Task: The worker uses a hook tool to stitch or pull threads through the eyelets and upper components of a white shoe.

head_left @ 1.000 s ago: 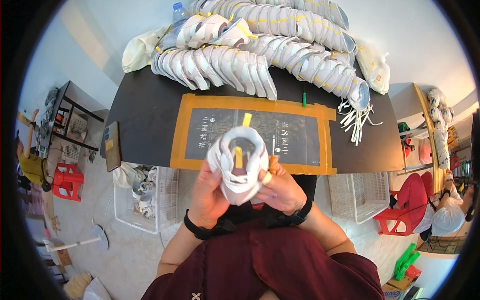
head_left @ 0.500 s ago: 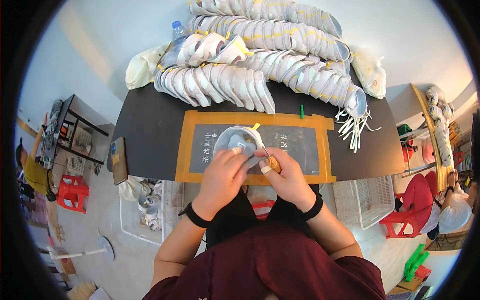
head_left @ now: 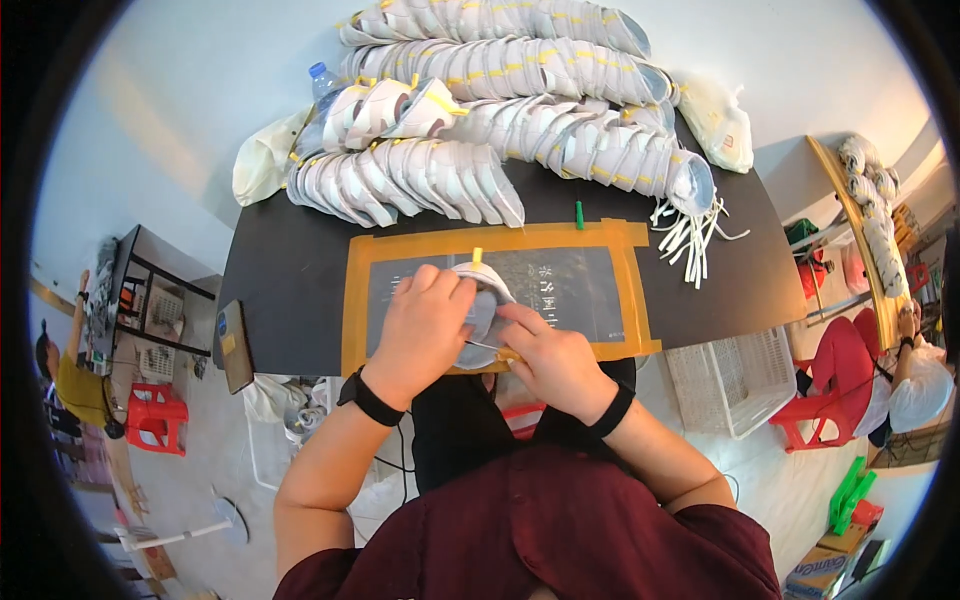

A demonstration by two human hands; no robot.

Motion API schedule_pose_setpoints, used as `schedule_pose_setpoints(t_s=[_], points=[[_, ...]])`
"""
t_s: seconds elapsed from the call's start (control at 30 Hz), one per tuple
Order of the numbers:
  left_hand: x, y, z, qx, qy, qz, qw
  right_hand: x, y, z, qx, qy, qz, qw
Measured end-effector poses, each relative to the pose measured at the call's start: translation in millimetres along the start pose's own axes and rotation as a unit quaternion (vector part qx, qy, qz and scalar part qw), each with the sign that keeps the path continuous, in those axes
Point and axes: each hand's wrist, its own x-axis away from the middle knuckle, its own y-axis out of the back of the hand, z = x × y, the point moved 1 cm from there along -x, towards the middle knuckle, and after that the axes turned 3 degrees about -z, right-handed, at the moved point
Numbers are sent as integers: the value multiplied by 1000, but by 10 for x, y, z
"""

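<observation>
A grey and white shoe upper [head_left: 486, 308] with a yellow tab stands over a taped mat [head_left: 580, 290] at the table's front. My left hand [head_left: 425, 318] is closed on its left side, fingers curled over the rim. At the right side, my right hand [head_left: 555, 362] is closed round an awl [head_left: 482, 345]. Its thin metal shaft points left across the upper's opening; my fingers mostly cover the tan handle. Where the tip ends is hidden behind the left fingers.
Nested rows of similar shoe uppers [head_left: 410, 185] fill the table's back. White laces [head_left: 692, 235] hang from one row. A green-handled tool [head_left: 579, 215] lies behind the mat; a phone [head_left: 235, 345] lies at the left edge. White crates [head_left: 735, 385] stand below; a co-worker's hand [head_left: 908, 322] shows far right.
My left hand has risen along the upper and turned over its rim. My right hand has lowered slightly, the awl's shaft swinging from upward to leftward. The whole view has shifted a little.
</observation>
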Motion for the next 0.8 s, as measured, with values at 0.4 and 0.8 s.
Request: schedule_pose_setpoints(t_s=[0.4,0.8], points=[[491,-125,-390,-64,-181,5,981,-215,58,-212,-171,-183,-88,964],[-132,495,-156,54,-78,-83,992,6,-294,149,59,4,-112,992]])
